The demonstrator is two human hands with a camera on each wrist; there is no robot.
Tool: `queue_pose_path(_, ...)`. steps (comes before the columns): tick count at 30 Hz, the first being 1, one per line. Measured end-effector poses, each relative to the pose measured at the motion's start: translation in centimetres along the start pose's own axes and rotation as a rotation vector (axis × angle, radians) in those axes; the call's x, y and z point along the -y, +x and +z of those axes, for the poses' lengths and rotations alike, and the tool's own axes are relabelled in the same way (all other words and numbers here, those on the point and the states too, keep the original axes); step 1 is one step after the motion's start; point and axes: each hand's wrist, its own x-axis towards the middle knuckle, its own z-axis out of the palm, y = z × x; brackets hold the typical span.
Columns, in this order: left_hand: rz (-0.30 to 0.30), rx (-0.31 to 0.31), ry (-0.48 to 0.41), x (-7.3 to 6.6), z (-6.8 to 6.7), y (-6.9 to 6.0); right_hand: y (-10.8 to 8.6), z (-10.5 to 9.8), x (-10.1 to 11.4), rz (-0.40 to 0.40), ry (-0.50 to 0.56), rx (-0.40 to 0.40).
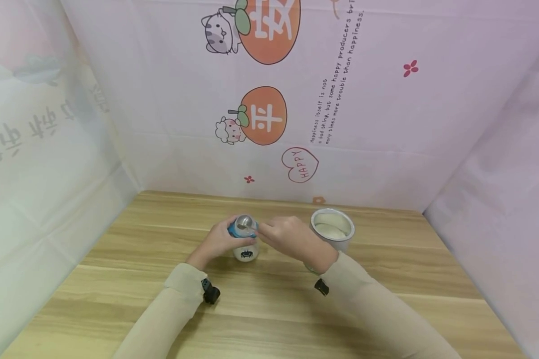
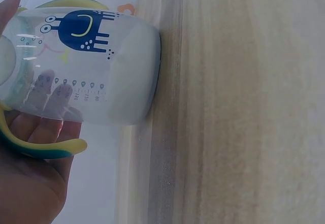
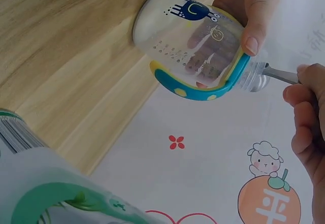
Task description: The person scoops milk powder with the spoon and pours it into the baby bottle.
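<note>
A clear baby bottle (image 1: 246, 254) with blue-and-yellow handles and a dark blue cartoon print stands upright on the table, its cap off. My left hand (image 1: 219, 240) grips it around the upper part, below the neck. White contents (image 2: 134, 76) fill its lower part in the left wrist view. My right hand (image 1: 288, 237) pinches the handle of a metal spoon (image 3: 282, 75). The spoon's bowl is at the bottle's open mouth; whether powder is in it, I cannot tell. Just right of that hand stands an open can (image 1: 351, 233) holding pale powder (image 1: 330, 230).
The wood-grain table (image 1: 251, 319) carries the bottle and can. A printed white cloth (image 1: 184, 149) hangs behind the table and at both sides. In the right wrist view, the can's green-and-white side (image 3: 66, 183) fills the lower left, close to the right hand.
</note>
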Motion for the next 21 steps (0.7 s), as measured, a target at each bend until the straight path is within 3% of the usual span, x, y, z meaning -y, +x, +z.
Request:
queue_pose_path(8, -0.002, -0.012, 0.026, 0.12, -0.01, 0.11, -0.23, -0.15, -0.06, -0.059, -0.069, 0.025)
queue_pose_path(21, -0.008, -0.004, 0.017, 0.05, 0.02, 0.06, -0.66, -0.07, -0.20, -0.060, -0.086, 0.014)
